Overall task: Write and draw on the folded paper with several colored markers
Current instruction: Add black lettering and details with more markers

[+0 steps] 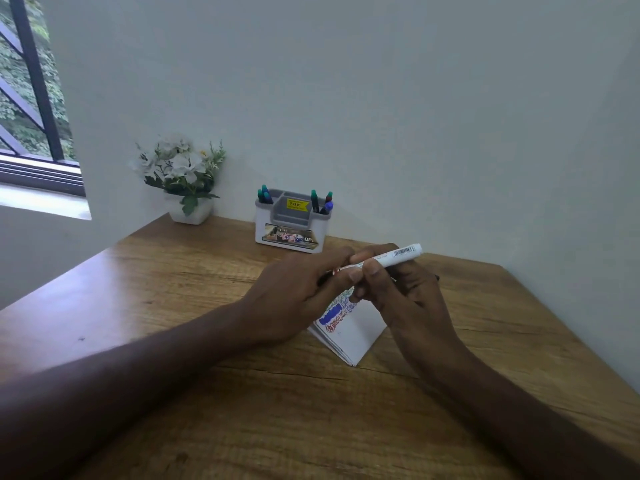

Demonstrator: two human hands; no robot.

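Folded white paper (349,332) lying flat on the wooden table (173,289), just in front of and partly under both hands, one corner pointing toward the near edge; blue block lettering and loops of red and purple scribble visible on its upper face, rest of the drawing hidden by fingers. Above it, a white marker (388,258) with a barcode near its far end, held roughly level and angled up to the right. Right hand (408,296) clasped round the barrel, thumb pressed on top. Left hand (301,289) closed on the marker's other end, fingers pinching there; cap or tip hidden, cannot tell which. Farther back, against the wall, a white and grey pen holder (292,223) with a yellow price sticker, green-capped markers standing in its left compartment, green, red and blue ones in its right. To its left, a small white pot of white flowers (180,174) at the table's corner. Beyond that, a barred window (27,98) with foliage outside.
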